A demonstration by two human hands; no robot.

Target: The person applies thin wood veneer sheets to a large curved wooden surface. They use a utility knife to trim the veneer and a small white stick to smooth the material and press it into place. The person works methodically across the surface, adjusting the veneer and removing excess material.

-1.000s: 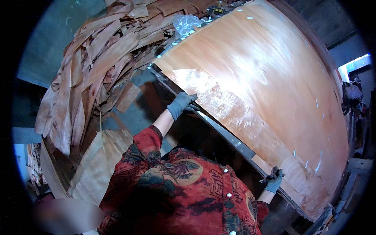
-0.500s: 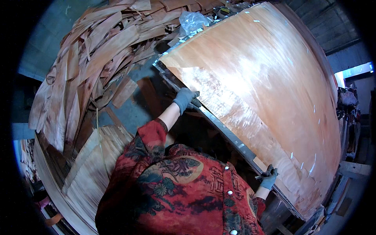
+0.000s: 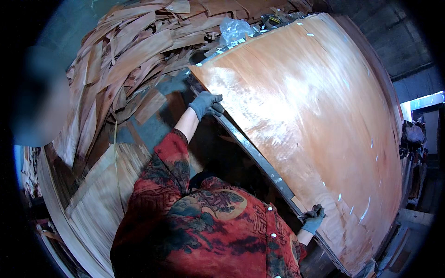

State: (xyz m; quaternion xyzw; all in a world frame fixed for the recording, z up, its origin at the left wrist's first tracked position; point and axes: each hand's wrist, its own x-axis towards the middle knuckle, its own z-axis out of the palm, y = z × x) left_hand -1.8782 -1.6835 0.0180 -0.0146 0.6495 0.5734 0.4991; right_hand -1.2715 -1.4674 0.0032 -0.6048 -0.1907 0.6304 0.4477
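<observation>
The left hand (image 3: 206, 104), gloved in grey, closes on the near edge of the sheet (image 3: 324, 116) just left of the frame's centre, its thumb hard to make out. The right hand (image 3: 314, 219), gloved too, sits at the same edge in the lower right, fingers curled; something small and thin shows there (too small to name), and I cannot tell how firmly it grips. The sheet fills the centre and right. Below its edge runs the dark rim of a bench (image 3: 266, 166), the rest of it covered or lost in shadow. The red shirt (image 3: 218, 217) is cut off at the bottom. Wood strips (image 3: 134, 60) heap across the upper left beside a clear bag (image 3: 234, 30), top centre. A blurred patch hides part of the left rim; clutter (image 3: 414, 134) at far right is indistinct.
</observation>
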